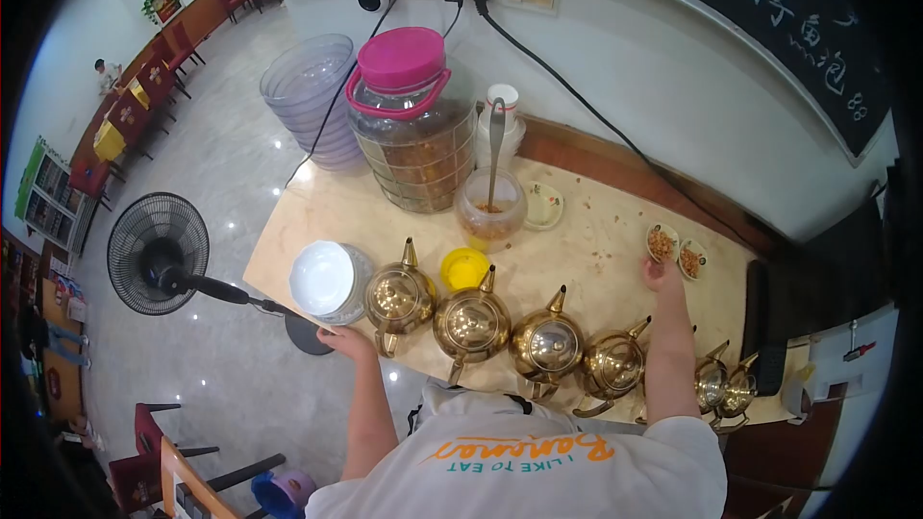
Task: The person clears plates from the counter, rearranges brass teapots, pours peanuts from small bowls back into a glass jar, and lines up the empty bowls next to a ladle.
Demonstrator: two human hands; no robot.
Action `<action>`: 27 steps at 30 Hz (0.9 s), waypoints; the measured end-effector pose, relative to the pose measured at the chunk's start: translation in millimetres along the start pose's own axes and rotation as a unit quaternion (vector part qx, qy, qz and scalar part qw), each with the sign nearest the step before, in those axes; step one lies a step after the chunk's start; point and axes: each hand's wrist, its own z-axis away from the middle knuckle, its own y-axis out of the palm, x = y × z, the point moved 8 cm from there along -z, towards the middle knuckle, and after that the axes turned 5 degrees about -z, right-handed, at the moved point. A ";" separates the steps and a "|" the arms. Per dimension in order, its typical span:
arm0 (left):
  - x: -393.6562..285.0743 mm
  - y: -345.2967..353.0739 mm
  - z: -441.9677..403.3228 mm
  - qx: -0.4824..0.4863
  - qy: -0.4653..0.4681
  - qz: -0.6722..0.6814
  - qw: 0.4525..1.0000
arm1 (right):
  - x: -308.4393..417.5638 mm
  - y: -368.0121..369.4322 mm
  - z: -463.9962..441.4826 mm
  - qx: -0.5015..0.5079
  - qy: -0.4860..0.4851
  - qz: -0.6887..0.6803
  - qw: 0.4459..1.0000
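Observation:
At the right of the table, my right hand [658, 274] is at the near edge of a small dish [661, 242] of brown bits, its fingers closed on the rim. A second small dish [691, 259] with similar bits sits beside it. My left hand [346, 341] is at the table's front edge, below a stack of white bowls [325, 279]; what its fingers hold, if anything, I cannot make out. Several gold teapots, among them one [400, 297] by the bowls and another [546, 344] mid-row, line the front edge.
A large pink-lidded jar [413, 135], clear stacked tubs [310, 96], a glass jar with a spoon [490, 210], a yellow cup [464, 269] and a pale dish [543, 206] stand behind. Cables hang down the wall. A black fan [159, 255] stands left of the table [596, 192].

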 end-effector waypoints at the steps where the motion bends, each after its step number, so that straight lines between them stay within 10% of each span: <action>1: 1.7 0.8 -1.4 0.002 0.003 -0.005 1.000 | 5.7 -3.3 -5.9 -0.002 -0.034 0.051 0.998; 11: 2.1 2.4 1.3 0.028 -0.038 0.017 0.999 | 8.4 33.9 38.8 0.032 -0.175 0.245 0.953; 27: 5.0 1.3 -2.2 0.011 -0.024 0.030 0.999 | -141.9 278.9 248.4 0.290 -0.258 0.641 0.662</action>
